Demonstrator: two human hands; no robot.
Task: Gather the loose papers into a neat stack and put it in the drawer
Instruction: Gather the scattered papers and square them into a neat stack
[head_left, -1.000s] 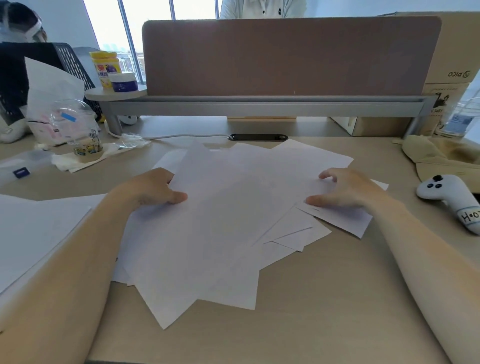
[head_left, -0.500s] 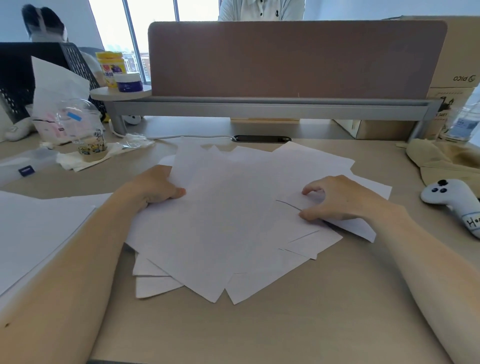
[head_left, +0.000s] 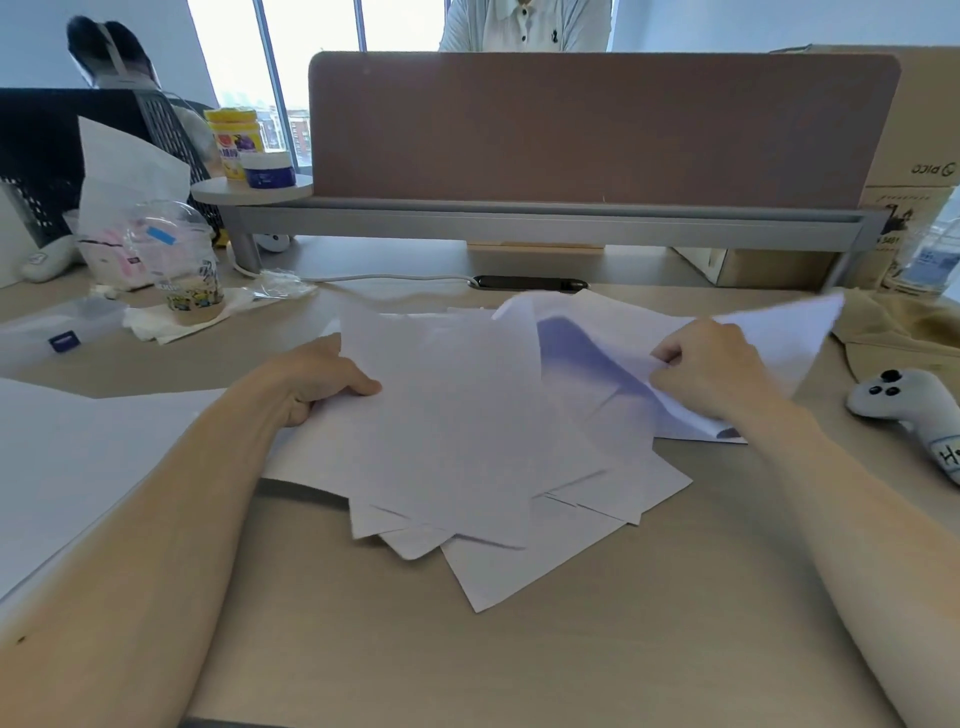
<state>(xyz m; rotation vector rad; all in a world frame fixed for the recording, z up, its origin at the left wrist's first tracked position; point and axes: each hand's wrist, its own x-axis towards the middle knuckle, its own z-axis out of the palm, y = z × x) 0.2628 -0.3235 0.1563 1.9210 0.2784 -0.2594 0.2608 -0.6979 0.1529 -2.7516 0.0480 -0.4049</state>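
Note:
Several loose white papers (head_left: 467, 441) lie fanned and overlapping on the wooden desk (head_left: 571, 649) in front of me. My left hand (head_left: 322, 379) grips the left edge of the pile, thumb on top and fingers tucked under. My right hand (head_left: 711, 374) pinches the right-hand sheets and lifts them, so one sheet (head_left: 779, 338) curls up off the desk and casts a shadow on the pile. No drawer is in view.
More white sheets (head_left: 62, 457) lie at the left edge. A plastic cup (head_left: 182, 270) and bags stand at back left, a white controller (head_left: 904, 410) and beige cloth (head_left: 904, 332) at right. A brown partition (head_left: 597, 130) closes off the back, with a person behind it.
The pile has been drawn inward and is tighter. My right hand went from pressing flat on the sheets to pinching and lifting the right-hand ones off the desk. The left hand stayed at the left edge.

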